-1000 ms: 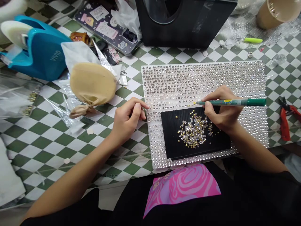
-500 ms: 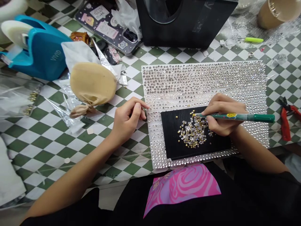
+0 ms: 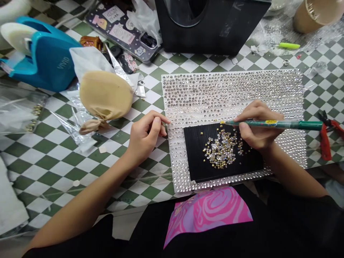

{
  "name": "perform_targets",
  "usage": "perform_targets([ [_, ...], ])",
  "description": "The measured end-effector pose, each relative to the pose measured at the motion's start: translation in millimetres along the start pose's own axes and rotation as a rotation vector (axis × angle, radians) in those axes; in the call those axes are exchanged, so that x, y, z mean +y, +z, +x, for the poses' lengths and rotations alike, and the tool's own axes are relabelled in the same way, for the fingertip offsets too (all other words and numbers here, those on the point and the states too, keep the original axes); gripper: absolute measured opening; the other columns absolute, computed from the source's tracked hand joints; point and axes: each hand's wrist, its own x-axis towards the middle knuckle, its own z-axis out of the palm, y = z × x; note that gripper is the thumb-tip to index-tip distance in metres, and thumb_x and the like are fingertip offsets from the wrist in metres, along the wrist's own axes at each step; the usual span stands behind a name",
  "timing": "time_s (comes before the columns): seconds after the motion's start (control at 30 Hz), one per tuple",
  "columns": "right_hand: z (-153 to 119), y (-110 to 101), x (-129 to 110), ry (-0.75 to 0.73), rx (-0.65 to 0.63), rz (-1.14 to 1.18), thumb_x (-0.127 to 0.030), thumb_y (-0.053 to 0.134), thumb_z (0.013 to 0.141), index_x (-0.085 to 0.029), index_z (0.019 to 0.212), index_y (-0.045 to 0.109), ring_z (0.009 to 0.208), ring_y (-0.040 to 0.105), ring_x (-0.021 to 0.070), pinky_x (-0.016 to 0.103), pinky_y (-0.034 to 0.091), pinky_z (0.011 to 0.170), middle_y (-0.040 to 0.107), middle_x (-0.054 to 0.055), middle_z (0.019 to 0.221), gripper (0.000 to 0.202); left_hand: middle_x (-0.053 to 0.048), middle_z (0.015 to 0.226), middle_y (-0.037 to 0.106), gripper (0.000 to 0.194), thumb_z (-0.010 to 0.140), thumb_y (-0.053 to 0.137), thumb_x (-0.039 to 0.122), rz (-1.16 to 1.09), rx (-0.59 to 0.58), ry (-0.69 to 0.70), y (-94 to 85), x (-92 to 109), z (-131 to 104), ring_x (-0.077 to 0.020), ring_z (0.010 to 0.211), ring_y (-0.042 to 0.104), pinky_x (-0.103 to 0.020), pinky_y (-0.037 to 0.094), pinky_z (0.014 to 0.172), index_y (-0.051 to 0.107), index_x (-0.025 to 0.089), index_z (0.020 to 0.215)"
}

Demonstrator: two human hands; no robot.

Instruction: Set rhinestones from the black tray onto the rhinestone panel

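Observation:
My right hand [image 3: 259,125] grips a green picking pencil [image 3: 285,124] with a yellow tip, held nearly level. Its tip is over the upper edge of a black tray [image 3: 197,157]. On the tray lies a loose heap of gold and silver rhinestones [image 3: 221,150]. Beneath the tray is a white sheet [image 3: 201,114] covered with rows of clear rhinestones. My left hand [image 3: 146,134] rests at the sheet's left edge, fingers loosely curled, the index finger stretched out to the edge, nothing visible in it. Whether a stone clings to the pencil tip is too small to tell.
A beige cloth-wrapped bundle [image 3: 106,95] and blue tape dispenser [image 3: 44,57] stand left. Behind are a phone [image 3: 120,32] and a black box [image 3: 204,39]. Red-handled pliers [image 3: 326,141] lie right, with a brown cup [image 3: 317,16] at the back. The tablecloth [image 3: 107,175] is green-white checked.
My right hand has moved slightly away from me, carrying the pencil tip from the rhinestone heap to the tray's upper edge. My left hand stays in place.

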Motion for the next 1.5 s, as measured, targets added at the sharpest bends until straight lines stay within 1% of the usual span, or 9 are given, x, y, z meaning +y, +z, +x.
perform_targets([
  [0.07, 0.5, 0.8, 0.4, 0.037, 0.006, -0.054, -0.013, 0.063, 0.075, -0.027, 0.089, 0.068, 0.064, 0.056, 0.0148, 0.032, 0.047, 0.059, 0.068, -0.003, 0.073, 0.02, 0.004, 0.057, 0.058, 0.027, 0.097, 0.043, 0.032, -0.006, 0.002, 0.007, 0.4, 0.0, 0.1, -0.009, 0.053, 0.055, -0.022, 0.048, 0.056, 0.063, 0.023, 0.082],
  [0.2, 4.5, 3.6, -1.1, 0.073, -0.082, -0.156, -0.016, 0.064, 0.083, -0.026, 0.098, 0.069, 0.076, 0.064, 0.0153, 0.034, 0.051, 0.071, 0.073, -0.002, 0.089, 0.019, 0.005, 0.056, 0.058, 0.026, 0.096, 0.043, 0.03, -0.01, 0.009, 0.025, 0.4, -0.5, 0.3, -0.0084, 0.052, 0.055, -0.022, 0.047, 0.055, 0.064, 0.023, 0.082],
  [0.73, 9.2, 8.3, 0.5, 0.129, -0.225, -0.203, -0.02, 0.065, 0.087, -0.027, 0.105, 0.07, 0.077, 0.059, 0.0144, 0.032, 0.051, 0.072, 0.073, -0.001, 0.093, 0.02, 0.004, 0.056, 0.058, 0.027, 0.096, 0.042, 0.033, -0.005, -0.001, 0.014, 0.3, 1.0, 0.9, -0.0089, 0.052, 0.055, -0.022, 0.048, 0.056, 0.062, 0.022, 0.082],
  [0.97, 7.2, 4.1, 2.1, 0.19, -0.148, -0.13, -0.023, 0.064, 0.088, -0.028, 0.101, 0.069, 0.084, 0.064, 0.0166, 0.035, 0.053, 0.076, 0.072, -0.001, 0.092, 0.014, 0.004, 0.056, 0.058, 0.027, 0.096, 0.043, 0.036, -0.001, 0.002, 0.011, 0.8, -0.4, 0.3, -0.0094, 0.052, 0.055, -0.023, 0.048, 0.056, 0.062, 0.023, 0.082],
  [1.13, 13.2, -10.4, -4.5, 0.251, -0.055, 0.096, -0.023, 0.062, 0.089, -0.028, 0.103, 0.067, 0.083, 0.07, 0.0173, 0.037, 0.058, 0.076, 0.071, 0.0, 0.091, 0.015, 0.004, 0.055, 0.058, 0.028, 0.095, 0.043, 0.037, 0.023, 0.004, -0.006, 0.3, 1.0, 0.6, -0.0099, 0.052, 0.055, -0.024, 0.048, 0.055, 0.062, 0.023, 0.081],
  [1.23, 17.8, -20.1, -14.8, 0.243, 0.004, 0.05, -0.021, 0.062, 0.089, -0.027, 0.098, 0.068, 0.08, 0.07, 0.0175, 0.036, 0.059, 0.073, 0.07, 0.0, 0.088, 0.013, 0.004, 0.056, 0.058, 0.027, 0.095, 0.043, 0.035, 0.013, -0.001, -0.005, 0.2, 0.9, 0.9, -0.0097, 0.052, 0.055, -0.023, 0.048, 0.056, 0.063, 0.023, 0.082],
  [1.3, 18.6, -24.0, -20.1, 0.228, -0.032, -0.008, -0.019, 0.063, 0.088, -0.028, 0.098, 0.069, 0.082, 0.07, 0.0173, 0.034, 0.059, 0.073, 0.071, -0.001, 0.09, 0.015, 0.004, 0.056, 0.058, 0.026, 0.095, 0.043, 0.033, 0.004, -0.002, 0.0, 0.2, 0.5, 1.1, -0.0094, 0.052, 0.055, -0.023, 0.047, 0.056, 0.063, 0.023, 0.082],
  [1.43, 13.2, -24.3, -20.2, 0.168, -0.224, -0.068, -0.015, 0.065, 0.084, -0.028, 0.112, 0.068, 0.092, 0.071, 0.0186, 0.033, 0.059, 0.08, 0.073, 0.0, 0.105, 0.031, 0.003, 0.056, 0.058, 0.025, 0.095, 0.043, 0.031, -0.003, 0.002, -0.009, 0.1, 0.0, 0.9, -0.009, 0.052, 0.055, -0.022, 0.046, 0.055, 0.062, 0.021, 0.082],
  [1.5, 7.0, -22.5, -16.3, 0.156, -0.264, -0.069, -0.014, 0.064, 0.082, -0.027, 0.111, 0.068, 0.086, 0.072, 0.0179, 0.032, 0.059, 0.075, 0.074, 0.001, 0.102, 0.032, 0.003, 0.056, 0.059, 0.025, 0.095, 0.043, 0.03, -0.007, 0.005, -0.006, 0.2, -0.2, 0.6, -0.0089, 0.052, 0.055, -0.022, 0.046, 0.055, 0.062, 0.021, 0.082],
])
